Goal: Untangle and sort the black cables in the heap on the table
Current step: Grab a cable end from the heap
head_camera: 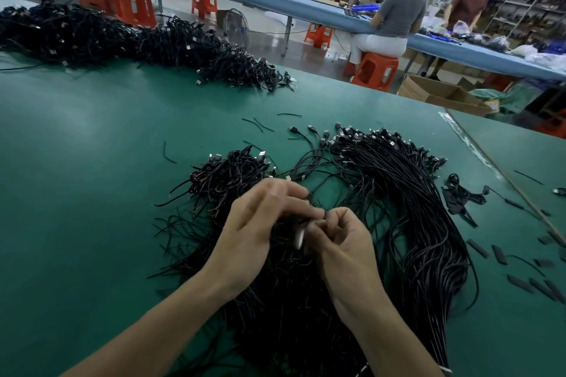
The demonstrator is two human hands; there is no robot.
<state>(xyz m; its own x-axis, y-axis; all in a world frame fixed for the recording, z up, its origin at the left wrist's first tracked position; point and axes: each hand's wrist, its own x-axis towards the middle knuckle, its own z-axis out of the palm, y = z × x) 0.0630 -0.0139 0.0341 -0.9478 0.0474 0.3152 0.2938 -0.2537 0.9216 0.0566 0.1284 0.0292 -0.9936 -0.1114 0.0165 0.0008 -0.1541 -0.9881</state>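
We are teasing a cable (299, 237) from the centre-frame heap (232, 173), left hand (263, 223) and right hand (344, 243) both pinching it, next likely needing a gentle pull toward the right bundle (407, 193).

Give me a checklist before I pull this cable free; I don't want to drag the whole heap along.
1. Grip: left hand and right hand both pinch the cable: ok.
2. Plug end found: a blurred metal plug shows between the hands: ok.
3. Cable free of the tangled heap: cannot tell, blurred and hidden under the hands.
4. Sorted bundle on the right lies straight, with its plugs together at the far end: ok.
5. Bare table on the left for drawing the cable out: ok.
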